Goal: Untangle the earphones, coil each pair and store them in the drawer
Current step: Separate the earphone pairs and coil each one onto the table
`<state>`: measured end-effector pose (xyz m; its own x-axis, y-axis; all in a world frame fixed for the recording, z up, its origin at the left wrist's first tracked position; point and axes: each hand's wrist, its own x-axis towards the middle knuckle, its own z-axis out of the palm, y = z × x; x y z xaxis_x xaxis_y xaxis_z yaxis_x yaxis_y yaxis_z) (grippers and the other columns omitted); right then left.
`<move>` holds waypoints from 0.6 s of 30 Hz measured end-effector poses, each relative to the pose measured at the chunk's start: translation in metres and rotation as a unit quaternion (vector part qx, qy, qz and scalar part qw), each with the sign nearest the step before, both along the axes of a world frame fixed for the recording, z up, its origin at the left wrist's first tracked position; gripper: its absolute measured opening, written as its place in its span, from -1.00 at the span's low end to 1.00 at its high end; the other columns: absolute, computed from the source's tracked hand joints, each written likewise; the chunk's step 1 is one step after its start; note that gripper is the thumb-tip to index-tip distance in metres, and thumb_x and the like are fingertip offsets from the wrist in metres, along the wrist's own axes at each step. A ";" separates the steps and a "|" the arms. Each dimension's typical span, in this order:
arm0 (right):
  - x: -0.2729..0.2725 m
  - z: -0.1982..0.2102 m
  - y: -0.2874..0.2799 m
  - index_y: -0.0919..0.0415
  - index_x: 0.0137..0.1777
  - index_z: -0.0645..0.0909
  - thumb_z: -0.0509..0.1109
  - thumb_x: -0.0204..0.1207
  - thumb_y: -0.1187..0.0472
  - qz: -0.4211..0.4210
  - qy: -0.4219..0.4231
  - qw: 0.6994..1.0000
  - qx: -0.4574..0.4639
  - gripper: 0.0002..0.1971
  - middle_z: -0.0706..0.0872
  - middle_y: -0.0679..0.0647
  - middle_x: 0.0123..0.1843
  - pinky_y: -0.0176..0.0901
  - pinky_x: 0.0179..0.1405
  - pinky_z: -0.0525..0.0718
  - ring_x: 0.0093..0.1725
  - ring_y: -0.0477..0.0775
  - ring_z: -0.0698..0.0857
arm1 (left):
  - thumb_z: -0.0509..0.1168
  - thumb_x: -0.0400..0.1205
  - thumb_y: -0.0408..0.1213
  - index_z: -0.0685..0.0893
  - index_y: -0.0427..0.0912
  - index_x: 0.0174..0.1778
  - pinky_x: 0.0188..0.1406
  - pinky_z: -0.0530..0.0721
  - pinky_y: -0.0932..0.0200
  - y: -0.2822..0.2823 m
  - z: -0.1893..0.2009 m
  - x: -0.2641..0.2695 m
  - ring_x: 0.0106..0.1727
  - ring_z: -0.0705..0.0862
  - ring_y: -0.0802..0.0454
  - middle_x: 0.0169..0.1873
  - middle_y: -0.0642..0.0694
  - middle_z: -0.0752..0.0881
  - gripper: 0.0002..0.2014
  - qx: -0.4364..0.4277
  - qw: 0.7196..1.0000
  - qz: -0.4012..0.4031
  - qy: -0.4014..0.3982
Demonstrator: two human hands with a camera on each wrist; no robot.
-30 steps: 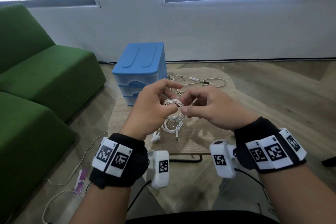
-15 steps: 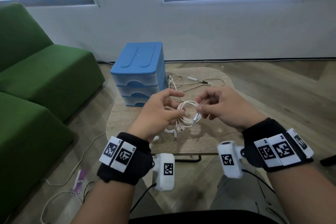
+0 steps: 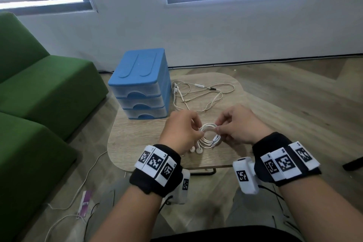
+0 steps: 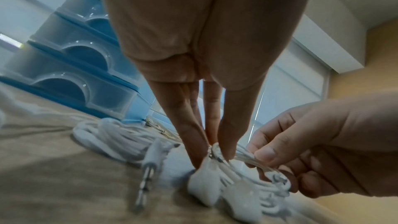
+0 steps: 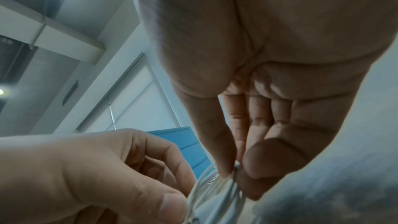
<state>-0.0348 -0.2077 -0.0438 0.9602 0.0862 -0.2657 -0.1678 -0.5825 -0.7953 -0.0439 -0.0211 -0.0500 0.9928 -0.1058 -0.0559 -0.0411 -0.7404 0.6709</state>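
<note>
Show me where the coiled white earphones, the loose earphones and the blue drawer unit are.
coiled white earphones (image 3: 208, 137): head view, on the lower arc of the coil.
loose earphones (image 3: 213, 98): head view, on a cable strand lying on the table.
blue drawer unit (image 3: 140, 68): head view, on its top.

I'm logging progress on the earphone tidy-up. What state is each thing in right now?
white earphones: coiled into a ring, held low over the table, plug and buds hanging out.
left hand: pinches the coil's left side.
right hand: pinches the coil's right side.
second earphones: loose, uncoiled on the table.
drawer unit: all three drawers closed.
</note>
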 end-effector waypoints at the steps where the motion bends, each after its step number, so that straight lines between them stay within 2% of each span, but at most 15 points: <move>1: 0.001 -0.001 0.001 0.35 -0.15 0.75 0.58 0.48 0.44 0.005 -0.004 1.000 -0.012 -0.94 0.83 0.35 -0.30 -0.19 -0.54 0.71 -0.48 0.07 0.76 | 0.68 0.46 -0.28 0.78 0.02 -0.25 -0.05 0.85 0.06 0.000 0.000 0.001 -0.19 0.79 0.16 -0.27 0.06 0.80 -0.81 0.009 1.000 -0.004 -0.001; 3: 0.004 -0.003 0.002 0.31 -0.18 0.76 0.58 0.47 0.43 0.018 -0.010 0.999 -0.033 -0.93 0.84 0.25 -0.32 -0.17 -0.43 0.76 -0.47 0.01 0.77 | 0.68 0.46 -0.27 0.79 0.02 -0.25 -0.03 0.86 0.02 0.000 0.001 0.002 -0.18 0.79 0.16 -0.27 0.06 0.80 -0.82 0.021 1.000 -0.010 -0.002; 6: 0.004 -0.003 0.003 0.25 -0.18 0.79 0.59 0.45 0.41 0.026 -0.019 0.998 -0.060 -0.93 0.83 0.15 -0.33 -0.23 -0.46 0.68 -0.46 -0.02 0.75 | 0.67 0.47 -0.23 0.79 0.06 -0.21 -0.01 0.85 -0.03 0.000 -0.001 0.002 -0.15 0.78 0.16 -0.24 0.11 0.78 -0.82 0.047 0.999 -0.015 -0.009; 12: 0.004 -0.004 0.003 0.20 -0.19 0.79 0.61 0.42 0.39 0.030 -0.035 0.996 -0.080 -0.90 0.84 0.13 -0.29 -0.02 -0.20 0.84 -0.27 0.13 0.86 | 0.65 0.50 -0.25 0.82 0.01 -0.17 0.00 0.85 -0.01 0.001 -0.003 0.004 -0.15 0.78 0.16 -0.24 0.10 0.78 -0.86 0.051 0.998 -0.023 -0.014; 15: 0.003 -0.003 0.005 0.21 -0.17 0.78 0.59 0.44 0.39 0.030 -0.032 0.996 -0.077 -0.91 0.84 0.16 -0.28 -0.02 -0.28 0.84 -0.27 0.14 0.86 | 0.63 0.51 -0.25 0.83 0.00 -0.17 0.00 0.85 0.01 0.003 -0.005 0.005 -0.15 0.78 0.16 -0.24 0.08 0.79 -0.89 0.042 0.999 -0.025 -0.013; 17: 0.004 -0.002 0.005 0.19 -0.17 0.78 0.57 0.46 0.37 0.026 -0.033 0.996 -0.077 -0.92 0.84 0.15 -0.28 -0.13 -0.43 0.75 -0.37 0.06 0.81 | 0.61 0.53 -0.23 0.83 0.00 -0.16 -0.01 0.84 0.05 0.006 -0.004 0.006 -0.17 0.77 0.18 -0.24 0.07 0.79 -0.91 0.033 0.999 -0.016 -0.013; 18: 0.005 -0.001 0.004 0.14 -0.18 0.78 0.57 0.46 0.34 0.027 -0.043 0.995 -0.088 -0.91 0.84 0.11 -0.28 -0.20 -0.44 0.68 -0.38 0.00 0.78 | 0.61 0.54 -0.20 0.82 0.01 -0.15 -0.02 0.83 0.08 0.008 -0.003 0.006 -0.18 0.77 0.19 -0.25 0.08 0.79 -0.91 0.028 0.999 -0.010 -0.017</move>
